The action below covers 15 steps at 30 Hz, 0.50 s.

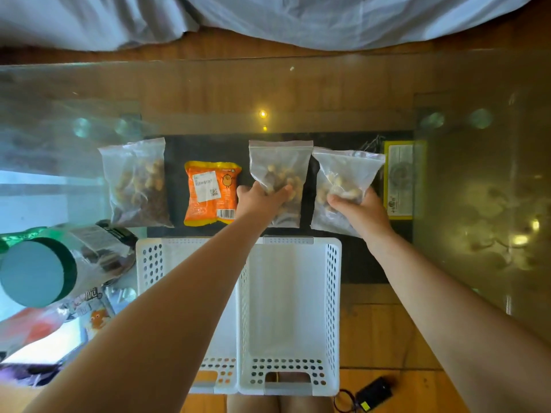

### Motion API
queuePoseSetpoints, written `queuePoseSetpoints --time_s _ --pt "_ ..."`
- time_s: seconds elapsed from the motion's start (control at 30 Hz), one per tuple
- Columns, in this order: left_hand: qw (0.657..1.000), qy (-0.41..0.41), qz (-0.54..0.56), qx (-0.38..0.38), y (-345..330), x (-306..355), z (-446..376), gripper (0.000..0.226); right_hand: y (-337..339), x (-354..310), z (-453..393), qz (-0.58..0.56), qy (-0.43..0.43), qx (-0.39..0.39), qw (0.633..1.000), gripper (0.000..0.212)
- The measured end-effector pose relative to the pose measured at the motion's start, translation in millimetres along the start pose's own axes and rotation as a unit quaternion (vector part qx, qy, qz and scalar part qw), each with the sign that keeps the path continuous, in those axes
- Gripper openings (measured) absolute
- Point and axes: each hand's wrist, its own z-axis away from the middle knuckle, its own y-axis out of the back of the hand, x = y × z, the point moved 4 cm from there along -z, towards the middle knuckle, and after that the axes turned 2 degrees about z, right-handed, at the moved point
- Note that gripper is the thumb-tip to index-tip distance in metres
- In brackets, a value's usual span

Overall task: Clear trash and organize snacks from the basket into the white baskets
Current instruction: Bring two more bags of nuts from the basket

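Far-left pile: a green-lidded tub [32,272] and loose packets [89,311] lay crowded at the counter's left edge; little free room there.
Left zip bag [135,183]: flat on the dark mat [176,150], untouched. Soft, slack film with lumpy nuts settled low; it would likely sag if lifted by the top seal.
Orange packet [211,193]: flat beside it, a small gap on each side. Probably light, slick and crinkly; an edge pinch should serve.
Left hand [262,195]: fingers curled over the lower part of the middle zip bag [280,174], gripping through the film where the contents bunched.
Right hand [354,204]: closed likewise around the right zip bag [346,177], thumb on top; that bag's top corner just met the middle bag.
Handling: modest weight, slippery plastic, contents could crush; holding the filled bulk seemed safer than holding the empty upper film.
White baskets [332,293]: two, side by side directly below the hands, both open-topped; the perforated rims were the edges to clear.
Right side: a yellow-bordered card [399,180] just beyond the right bag, then bare glass counter [477,204] with room to spare.
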Motion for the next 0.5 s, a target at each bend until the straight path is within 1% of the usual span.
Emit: queuePoseSetpoints --time_s 0.07,0.13,0.2,0.3,0.37,0.4,0.5 --pt "1.000 0.016 -0.009 0.012 -1 -1 0 0.068 1 -1 1 0.007 -0.008 0.002 1.000 0.043" --pt "0.999 0.035 0.009 -0.013 -2 -2 2 0.071 3 -5 4 0.016 -0.003 0.006 1.000 0.051" --pt "0.997 0.041 0.053 -0.034 -1 -1 7 0.067 7 -10 8 0.013 0.004 0.005 1.000 0.055" --pt "0.992 0.040 0.110 -0.036 3 0 23 0.066 14 -17 19 0.012 0.003 0.014 1.000 0.071" --pt "0.991 0.027 0.131 -0.032 9 1 39 0.064 19 -24 30 0.033 -0.013 0.022 0.999 0.082" --pt "0.990 0.017 0.135 -0.025 13 1 49 0.063 19 -29 38 0.038 -0.018 0.019 0.999 0.084" --pt "0.986 0.008 0.167 -0.007 30 -4 86 0.058 18 -44 69 0.020 -0.020 -0.001 1.000 0.079"
